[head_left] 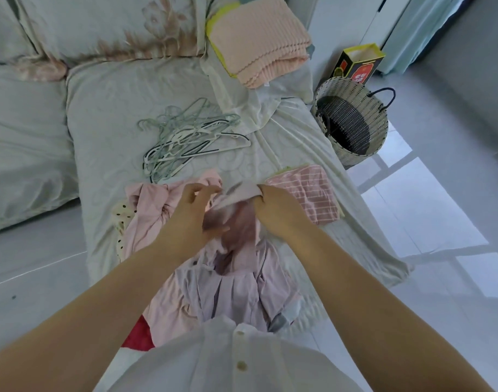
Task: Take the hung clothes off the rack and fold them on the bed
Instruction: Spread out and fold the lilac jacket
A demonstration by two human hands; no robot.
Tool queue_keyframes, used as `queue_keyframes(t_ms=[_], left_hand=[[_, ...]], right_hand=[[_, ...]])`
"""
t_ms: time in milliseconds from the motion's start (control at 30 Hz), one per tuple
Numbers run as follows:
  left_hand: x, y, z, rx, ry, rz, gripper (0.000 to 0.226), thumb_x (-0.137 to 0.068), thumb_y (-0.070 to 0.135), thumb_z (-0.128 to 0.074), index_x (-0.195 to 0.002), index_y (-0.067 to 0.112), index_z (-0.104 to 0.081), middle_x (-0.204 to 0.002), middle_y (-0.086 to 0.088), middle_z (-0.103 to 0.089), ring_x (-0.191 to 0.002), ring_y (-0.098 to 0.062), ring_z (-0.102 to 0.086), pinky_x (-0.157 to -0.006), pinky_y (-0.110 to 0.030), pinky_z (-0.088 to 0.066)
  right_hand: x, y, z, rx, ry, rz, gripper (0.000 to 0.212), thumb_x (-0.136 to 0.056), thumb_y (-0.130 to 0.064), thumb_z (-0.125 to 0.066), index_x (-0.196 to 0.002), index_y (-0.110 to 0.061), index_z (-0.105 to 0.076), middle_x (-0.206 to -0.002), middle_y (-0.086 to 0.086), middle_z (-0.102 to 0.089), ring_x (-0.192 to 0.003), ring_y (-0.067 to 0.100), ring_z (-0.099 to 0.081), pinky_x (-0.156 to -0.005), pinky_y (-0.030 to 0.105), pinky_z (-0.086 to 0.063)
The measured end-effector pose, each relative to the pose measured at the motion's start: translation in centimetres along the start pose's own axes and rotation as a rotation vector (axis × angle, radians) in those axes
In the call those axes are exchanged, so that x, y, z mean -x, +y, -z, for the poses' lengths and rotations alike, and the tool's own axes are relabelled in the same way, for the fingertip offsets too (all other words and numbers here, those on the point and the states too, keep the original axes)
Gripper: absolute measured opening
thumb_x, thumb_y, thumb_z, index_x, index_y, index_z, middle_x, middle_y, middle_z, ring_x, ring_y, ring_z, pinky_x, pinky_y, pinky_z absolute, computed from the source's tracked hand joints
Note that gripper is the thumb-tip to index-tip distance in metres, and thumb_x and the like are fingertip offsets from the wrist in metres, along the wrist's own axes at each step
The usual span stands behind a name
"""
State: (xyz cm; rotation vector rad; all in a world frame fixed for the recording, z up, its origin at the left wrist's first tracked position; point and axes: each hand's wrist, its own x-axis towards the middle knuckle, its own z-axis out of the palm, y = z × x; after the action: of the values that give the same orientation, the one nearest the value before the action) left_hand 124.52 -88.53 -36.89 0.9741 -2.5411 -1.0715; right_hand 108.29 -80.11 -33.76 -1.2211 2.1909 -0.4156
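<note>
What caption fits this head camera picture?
Right hand grips a pale pink garment, left hand beside it, hangers on bed.

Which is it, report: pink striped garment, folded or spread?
Folded: the pink striped garment lies as a flat, compact rectangle on the bed.

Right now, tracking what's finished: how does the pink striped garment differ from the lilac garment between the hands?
The pink striped garment lies folded in a flat rectangle; the lilac garment is bunched and rumpled. No hand holds the pink striped garment; the right hand pinches the lilac garment's top edge. The pink striped garment has white lines; the lilac garment looks plain. Both lie on the bed.
</note>
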Motion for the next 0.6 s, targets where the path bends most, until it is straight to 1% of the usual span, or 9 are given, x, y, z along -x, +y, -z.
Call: queue_keyframes(t_ms=[133, 200, 300, 367, 433, 467, 500, 567, 600], left_hand=[[-0.6, 1.6, -0.1, 0.08, 0.038, 0.049, 0.06, -0.081, 0.03, -0.068, -0.132, 0.014, -0.04, -0.106, 0.005, -0.048, -0.091, -0.015, -0.054, -0.077, -0.026, -0.044], [-1.2, 1.7, -0.2, 0.116, 0.026, 0.037, 0.058, -0.084, 0.028, -0.064, -0.134, 0.014, -0.038, -0.112, 0.004, -0.053, -0.102, -0.016, -0.054, -0.086, -0.031, -0.046], [-1.8, 1.6, 0.2, 0.27, -0.053, 0.067, 0.079, -0.082, 0.025, -0.068, -0.144, 0.016, -0.02, -0.136, 0.004, -0.041, -0.125, -0.01, -0.039, -0.102, -0.032, -0.036], [-1.9, 2.2, 0.3, 0.394, -0.136, 0.072, 0.083, -0.08, 0.024, -0.07, -0.144, 0.015, -0.017, -0.138, 0.009, -0.043, -0.126, 0.001, -0.039, -0.104, -0.023, -0.034], [-1.7, 3.1, 0.1, 0.418, -0.122, 0.037, 0.05, -0.085, 0.013, -0.064, -0.127, 0.016, -0.038, -0.111, 0.022, -0.059, -0.105, 0.019, -0.049, -0.09, -0.005, -0.037], [-1.7, 3.3, -0.1, 0.404, -0.068, 0.047, 0.03, -0.088, 0.014, -0.061, -0.114, 0.021, -0.047, -0.094, 0.024, -0.062, -0.092, 0.022, -0.052, -0.081, 0.0, -0.037], [-1.6, 3.9, 0.0, 0.393, -0.015, 0.067, 0.012, -0.09, 0.021, -0.058, -0.101, 0.024, -0.054, -0.082, 0.016, -0.061, -0.08, 0.015, -0.055, -0.074, -0.004, -0.04], [-1.4, 5.0, 0.2, 0.422, 0.066, 0.14, 0.02, -0.094, 0.023, -0.048, -0.089, 0.008, -0.059, -0.065, -0.012, -0.049, -0.064, -0.014, -0.05, -0.064, -0.022, -0.046], [-1.6, 4.9, 0.4, 0.484, 0.08, 0.204, 0.021, -0.097, 0.018, -0.042, -0.088, 0.006, -0.057, -0.061, -0.014, -0.044, -0.059, -0.009, -0.053, -0.059, -0.024, -0.045]], right_hand=[[0.6, -2.6, 1.2, 0.029, 0.064, 0.086, 0.034, -0.099, -0.025, -0.028, -0.074, -0.012, -0.046, -0.086, 0.013, -0.061, -0.079, 0.029, -0.054, -0.067, 0.033, -0.037], [1.0, -3.3, 1.9, -0.05, 0.098, 0.097, 0.031, -0.097, -0.021, -0.029, -0.07, -0.015, -0.044, -0.081, 0.008, -0.058, -0.077, 0.028, -0.055, -0.066, 0.033, -0.038], [1.2, -3.9, 2.9, -0.245, 0.124, 0.127, 0.02, -0.09, -0.009, -0.034, -0.095, -0.008, -0.053, -0.091, 0.012, -0.064, -0.083, 0.03, -0.062, -0.074, 0.04, -0.053], [1.2, -4.4, 3.6, -0.373, 0.111, 0.147, 0.034, -0.086, -0.003, -0.033, -0.115, -0.004, -0.051, -0.103, 0.016, -0.063, -0.092, 0.032, -0.062, -0.081, 0.045, -0.053], [1.1, -4.9, 4.1, -0.457, 0.061, 0.157, 0.045, -0.086, 0.001, -0.034, -0.13, -0.005, -0.043, -0.11, 0.014, -0.06, -0.1, 0.031, -0.059, -0.088, 0.043, -0.05], [1.0, -4.9, 4.1, -0.489, 0.008, 0.17, 0.048, -0.087, 0.001, -0.035, -0.135, -0.007, -0.039, -0.114, 0.012, -0.058, -0.103, 0.028, -0.058, -0.091, 0.035, -0.049], [1.1, -4.9, 4.2, -0.513, -0.066, 0.189, 0.051, -0.089, 0.002, -0.037, -0.138, -0.01, -0.034, -0.119, 0.01, -0.056, -0.107, 0.023, -0.056, -0.092, 0.022, -0.047], [1.2, -4.4, 4.2, -0.556, -0.245, 0.228, 0.059, -0.092, 0.005, -0.039, -0.145, -0.014, -0.023, -0.122, 0.003, -0.053, -0.109, 0.011, -0.052, -0.082, 0.002, -0.041], [1.2, -4.0, 4.2, -0.58, -0.303, 0.24, 0.062, -0.092, 0.008, -0.038, -0.147, -0.013, -0.019, -0.121, 0.0, -0.052, -0.109, 0.007, -0.051, -0.08, 0.0, -0.04]])
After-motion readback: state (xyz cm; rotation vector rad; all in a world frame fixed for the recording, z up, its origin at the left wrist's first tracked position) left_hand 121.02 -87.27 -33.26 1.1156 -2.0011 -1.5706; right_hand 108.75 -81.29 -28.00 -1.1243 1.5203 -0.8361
